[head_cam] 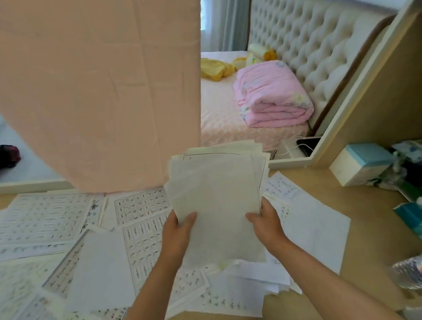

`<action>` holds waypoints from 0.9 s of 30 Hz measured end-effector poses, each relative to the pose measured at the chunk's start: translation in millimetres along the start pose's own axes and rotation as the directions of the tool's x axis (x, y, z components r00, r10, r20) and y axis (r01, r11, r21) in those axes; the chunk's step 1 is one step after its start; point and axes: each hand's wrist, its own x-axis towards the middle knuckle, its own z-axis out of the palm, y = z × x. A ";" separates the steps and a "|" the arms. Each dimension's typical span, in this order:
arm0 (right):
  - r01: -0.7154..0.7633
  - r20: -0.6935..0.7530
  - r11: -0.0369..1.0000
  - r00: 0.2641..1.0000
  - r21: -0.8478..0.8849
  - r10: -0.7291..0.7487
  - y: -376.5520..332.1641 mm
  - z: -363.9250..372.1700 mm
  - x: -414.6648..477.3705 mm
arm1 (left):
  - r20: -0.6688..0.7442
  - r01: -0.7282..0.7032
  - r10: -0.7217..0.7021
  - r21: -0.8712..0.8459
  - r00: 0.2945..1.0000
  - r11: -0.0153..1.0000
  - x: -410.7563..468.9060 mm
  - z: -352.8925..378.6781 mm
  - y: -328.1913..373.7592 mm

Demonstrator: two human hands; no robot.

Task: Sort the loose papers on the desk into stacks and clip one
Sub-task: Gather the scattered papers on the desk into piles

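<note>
I hold a bundle of papers [219,199] upright above the wooden desk [372,221], its top edges fanned and uneven. My left hand [178,232] grips the bundle's lower left edge, thumb on the front sheet. My right hand [265,220] grips the lower right edge. Several loose printed worksheets [43,217] lie spread over the desk's left and middle. More white sheets [315,230] overlap under and to the right of the bundle. No clip is visible.
A peach cloth panel [97,87] hangs behind the desk. At the right stand a white-and-teal box [358,163], a teal tissue pack [421,221] and a crumpled plastic bottle [421,270]. Behind is a bed with a pink folded quilt [270,94].
</note>
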 end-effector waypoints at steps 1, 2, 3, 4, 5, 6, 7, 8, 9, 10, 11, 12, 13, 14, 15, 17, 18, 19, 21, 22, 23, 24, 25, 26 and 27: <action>0.040 0.000 0.999 0.999 0.028 -0.040 -6.0 -4.8 -0.2 | -0.014 -0.039 0.038 -0.021 0.999 0.999 -1.4 6.1 6.2; 0.079 -0.005 0.996 0.997 0.033 -0.079 -9.8 -10.3 -0.5 | -0.029 -0.080 0.079 -0.036 0.996 0.996 -3.3 11.3 10.6; 0.115 -0.010 0.992 0.993 0.042 -0.115 -13.1 -15.9 -1.2 | -0.042 -0.125 0.123 -0.024 0.991 0.992 -4.4 15.1 12.5; 0.132 -0.009 0.990 0.991 0.042 -0.132 -13.9 -22.1 -1.2 | -0.052 -0.175 0.175 0.002 0.983 0.985 -5.9 19.3 13.6; 0.133 0.003 0.990 0.991 0.048 -0.133 -13.4 -28.1 -1.6 | -0.062 -0.209 0.211 0.041 0.975 0.977 -6.8 21.5 12.8; 0.123 0.025 0.991 0.992 0.046 -0.124 -10.7 -33.4 -1.3 | -0.067 -0.225 0.229 0.056 0.971 0.973 -7.6 23.5 11.6; 0.113 0.059 0.992 0.992 0.055 -0.116 -6.1 -38.1 0.1 | -0.055 -0.230 0.233 0.052 0.971 0.972 -6.9 24.4 9.2; 0.097 0.098 0.993 0.990 0.065 -0.103 -1.2 -41.8 2.0 | -0.017 -0.227 0.227 0.032 0.974 0.973 -5.2 24.9 6.0; 0.076 0.133 0.994 0.987 0.077 -0.086 3.1 -44.9 3.7 | 0.042 -0.219 0.217 0.032 0.975 0.975 -3.9 25.9 3.4; 0.058 0.158 0.996 0.985 0.070 -0.068 6.4 -47.5 5.5 | 0.103 -0.209 0.204 0.043 0.974 0.977 -2.0 27.5 0.9; 0.048 0.174 0.997 0.983 0.054 -0.057 9.2 -49.4 7.9 | 0.143 -0.200 0.188 0.074 0.972 0.977 -0.4 29.4 -2.0; 0.047 0.190 0.998 0.980 0.030 -0.052 11.3 -51.0 10.1 | 0.154 -0.189 0.173 0.098 0.973 0.977 0.2 31.7 -4.8; 0.051 0.204 0.999 0.978 -0.003 -0.049 13.7 -52.2 13.5 | 0.136 -0.176 0.158 0.125 0.978 0.976 0.6 34.1 -7.7; 0.059 0.218 0.998 0.975 -0.034 -0.050 14.8 -53.0 16.7 | 0.105 -0.172 0.158 0.138 0.982 0.975 1.0 36.7 -9.9; 0.069 0.228 0.996 0.972 -0.058 -0.055 16.4 -54.0 20.3 | 0.064 -0.156 0.148 0.147 0.987 0.977 2.0 38.0 -11.6; 0.083 0.249 0.992 0.967 -0.091 -0.058 21.4 -56.8 27.7 | -0.008 -0.106 0.108 0.122 0.994 0.987 5.6 38.8 -12.6; 0.086 0.265 0.991 0.963 -0.104 -0.056 23.4 -58.7 30.0 | -0.018 -0.079 0.081 0.092 0.997 0.993 7.6 37.2 -12.7; 0.083 0.281 0.990 0.959 -0.113 -0.048 25.1 -60.9 31.9 | -0.010 -0.046 0.047 0.058 0.999 0.997 7.8 34.7 -11.3; 0.049 0.300 0.994 0.954 -0.102 -0.016 25.4 -66.3 35.6 | 0.016 0.028 -0.028 0.010 0.999 1.000 11.2 26.7 -13.2; 0.019 0.295 0.997 0.955 -0.079 0.005 24.9 -69.5 39.2 | 0.040 0.071 -0.071 -0.004 0.997 0.997 13.4 21.5 -16.0; -0.016 0.285 0.999 0.958 -0.046 0.029 23.6 -73.4 44.7 | 0.077 0.125 -0.124 -0.010 0.989 0.992 15.1 18.1 -17.4; -0.057 0.288 0.998 0.956 0.015 0.050 23.4 -77.8 51.1 | 0.124 0.178 -0.176 -0.009 0.977 0.984 17.1 15.6 -20.9; -0.107 0.297 0.991 0.952 0.084 0.078 24.6 -82.3 59.1 | 0.177 0.231 -0.226 -0.007 0.958 0.973 18.7 14.1 -23.2; -0.174 0.313 0.975 0.942 0.138 0.123 26.5 -85.5 66.7 | 0.222 0.289 -0.283 0.005 0.933 0.957 21.8 14.1 -27.4; -0.237 0.326 0.961 0.928 0.143 0.180 28.8 -88.5 71.9 | 0.238 0.342 -0.342 0.043 0.909 0.939 22.7 17.0 -32.3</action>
